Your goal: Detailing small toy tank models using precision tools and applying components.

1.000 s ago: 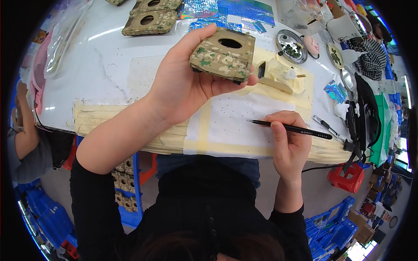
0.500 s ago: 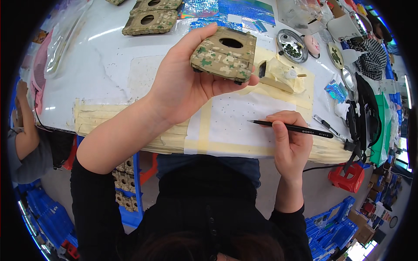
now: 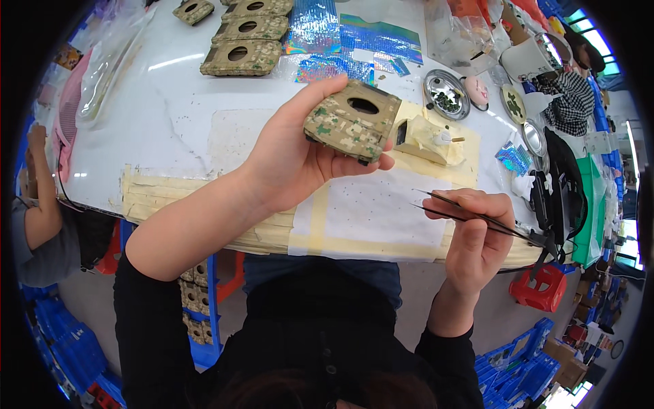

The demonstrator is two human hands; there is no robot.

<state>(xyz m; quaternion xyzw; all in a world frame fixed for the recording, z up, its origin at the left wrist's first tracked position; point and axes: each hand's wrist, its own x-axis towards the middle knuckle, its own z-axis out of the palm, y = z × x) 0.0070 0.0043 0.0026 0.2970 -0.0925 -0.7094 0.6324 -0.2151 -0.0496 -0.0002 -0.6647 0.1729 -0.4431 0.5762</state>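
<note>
My left hand [image 3: 293, 153] grips a camouflage-patterned boxy part [image 3: 351, 126] with an oval hole in its upper face, raised over the table. Thumb and fingers hold it by its left side and from underneath. Lower right of it, my right hand [image 3: 477, 228] holds black tweezers [image 3: 463, 208], their tips apart and pointing left, with nothing visible between them. Beneath both hands a white sheet [image 3: 381, 218] dotted with tiny dark specks lies at the table's front edge. Just right of the part sits a block wrapped in cream tape [image 3: 429, 143].
Several similar camouflage parts [image 3: 242, 58] stand at the back, beside shiny blue holographic sheets [image 3: 313, 27]. To the right are a round metal dish [image 3: 429, 85] of small green pieces, a black strap [image 3: 562, 177] and a green tray [image 3: 593, 211]. Another person's arm [image 3: 41, 184] shows at far left.
The tweezers have opened, and my right hand has moved right. My head view has shifted, so the table sits lower in the picture. My left hand keeps its hold on the camouflage part.
</note>
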